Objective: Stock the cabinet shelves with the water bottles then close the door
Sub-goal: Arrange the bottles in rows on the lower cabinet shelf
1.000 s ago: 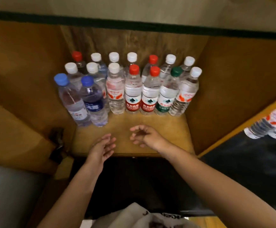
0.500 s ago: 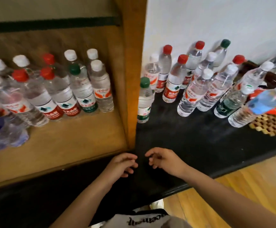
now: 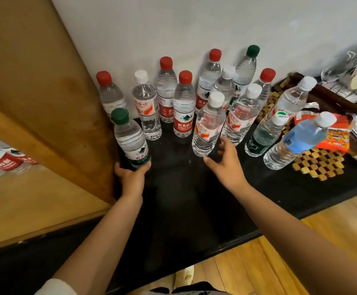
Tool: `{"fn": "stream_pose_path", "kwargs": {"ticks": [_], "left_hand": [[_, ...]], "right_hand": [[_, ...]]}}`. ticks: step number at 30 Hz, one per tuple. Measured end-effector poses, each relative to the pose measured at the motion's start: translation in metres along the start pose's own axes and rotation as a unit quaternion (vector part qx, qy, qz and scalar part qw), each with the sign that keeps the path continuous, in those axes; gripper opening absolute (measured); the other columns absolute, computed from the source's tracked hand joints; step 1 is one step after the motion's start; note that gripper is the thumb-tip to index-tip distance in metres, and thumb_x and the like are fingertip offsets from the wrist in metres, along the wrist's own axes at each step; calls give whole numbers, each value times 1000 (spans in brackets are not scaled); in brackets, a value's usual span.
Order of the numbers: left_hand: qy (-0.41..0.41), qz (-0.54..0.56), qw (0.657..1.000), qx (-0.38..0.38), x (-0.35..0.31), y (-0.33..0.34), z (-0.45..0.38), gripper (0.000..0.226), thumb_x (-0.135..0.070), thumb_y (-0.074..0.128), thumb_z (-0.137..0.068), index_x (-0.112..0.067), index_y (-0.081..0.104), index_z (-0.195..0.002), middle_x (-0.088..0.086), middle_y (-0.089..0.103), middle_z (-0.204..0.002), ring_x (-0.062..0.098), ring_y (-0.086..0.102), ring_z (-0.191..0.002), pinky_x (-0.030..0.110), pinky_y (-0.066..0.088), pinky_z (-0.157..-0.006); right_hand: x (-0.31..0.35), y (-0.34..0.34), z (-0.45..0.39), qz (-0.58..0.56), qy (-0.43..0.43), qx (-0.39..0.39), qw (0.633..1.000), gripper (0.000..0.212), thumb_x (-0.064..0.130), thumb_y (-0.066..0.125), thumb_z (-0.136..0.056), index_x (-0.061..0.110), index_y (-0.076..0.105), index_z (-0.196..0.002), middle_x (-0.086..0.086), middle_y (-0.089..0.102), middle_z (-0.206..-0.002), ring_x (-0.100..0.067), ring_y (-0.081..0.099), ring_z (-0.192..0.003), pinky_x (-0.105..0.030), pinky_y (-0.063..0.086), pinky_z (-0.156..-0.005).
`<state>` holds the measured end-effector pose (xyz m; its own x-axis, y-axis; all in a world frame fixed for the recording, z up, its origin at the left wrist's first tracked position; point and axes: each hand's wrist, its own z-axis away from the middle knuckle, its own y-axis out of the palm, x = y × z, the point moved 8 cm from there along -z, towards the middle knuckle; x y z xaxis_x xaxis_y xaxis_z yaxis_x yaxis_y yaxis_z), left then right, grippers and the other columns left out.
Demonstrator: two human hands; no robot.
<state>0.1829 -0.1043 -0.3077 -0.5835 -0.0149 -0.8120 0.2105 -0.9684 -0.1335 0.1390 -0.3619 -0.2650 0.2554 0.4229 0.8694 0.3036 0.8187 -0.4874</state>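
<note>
- Change noted: half a second before, both hands were held empty and loosely curled near the cabinet edge; both were since brought forward to the bottles on the black surface (image 3: 173, 209).
- Left hand (image 3: 132, 177): fingers were wrapped round the base of the green-capped bottle (image 3: 130, 139), which stood just beside the cabinet wall (image 3: 51, 99).
- Right hand (image 3: 226, 165): fingers were spread and uncurled, thumb and forefinger at either side of the white-capped bottle (image 3: 208, 126); a full grasp was not yet made.
- Meaning for the task: a fresh pick-up was judged begun, two bottles at once; about a dozen bottles were left outside, so stocking was far from done and the door not yet due.
- Stocked bottles (image 3: 0, 160): red-labelled, partly seen on the cabinet shelf (image 3: 34, 201) at the left.
- Materials: bottles of clear, ribbed thin plastic, with smooth screw caps in red, white and green; labels of glossy film.
- Blue-tinted bottle (image 3: 299, 141): appeared tilted at the right, beside a woven lattice mat (image 3: 320, 165).
- Surface: dark, polished, reflective. Cabinet: matt yellow-brown wood.
</note>
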Motion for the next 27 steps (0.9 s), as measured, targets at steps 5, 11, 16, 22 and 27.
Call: {"fn": "stream_pose_path", "kwargs": {"ticks": [5,11,16,22,27], "left_hand": [[130,30,990,-49,-57,7,-2,106,-18,79,-69,-28,6,-146,5,19,-153,26,23,-140,43,23,-113],[221,33,973,-59,-90,12,-3,88,-17,80,-67,-23,29,-138,-3,44,-137,14,41,-125,31,33,-104],[254,-27,966,-51,-95,10,-6,68,-19,77,-71,-13,38,-127,-7,51,-109,7,48,-100,21,35,-85],[290,-81,953,-23,-90,4,4,67,-21,76,-73,-12,37,-127,-10,50,-104,4,49,-94,16,35,-79],[312,-92,945,46,-73,1,23,62,-19,77,-72,-11,40,-122,-7,58,-105,2,56,-94,18,40,-82]], "right_hand": [[26,-11,-37,-53,-55,-62,995,97,16,77,-72,12,13,-145,-11,27,-148,-23,28,-138,-39,25,-115],[37,-7,-62,-64,-63,-23,996,96,18,76,-74,17,11,-145,-9,30,-150,-22,31,-138,-41,25,-115],[36,-10,-62,-11,-89,-9,996,86,22,71,-79,18,13,-143,-7,41,-143,-23,44,-128,-26,30,-99],[37,-10,-43,0,-119,53,991,82,26,72,-77,28,18,-139,4,49,-131,-16,49,-118,-32,38,-98],[30,-5,-7,10,-118,94,988,75,38,72,-75,40,23,-131,16,50,-122,-9,54,-112,-32,43,-96]]}}
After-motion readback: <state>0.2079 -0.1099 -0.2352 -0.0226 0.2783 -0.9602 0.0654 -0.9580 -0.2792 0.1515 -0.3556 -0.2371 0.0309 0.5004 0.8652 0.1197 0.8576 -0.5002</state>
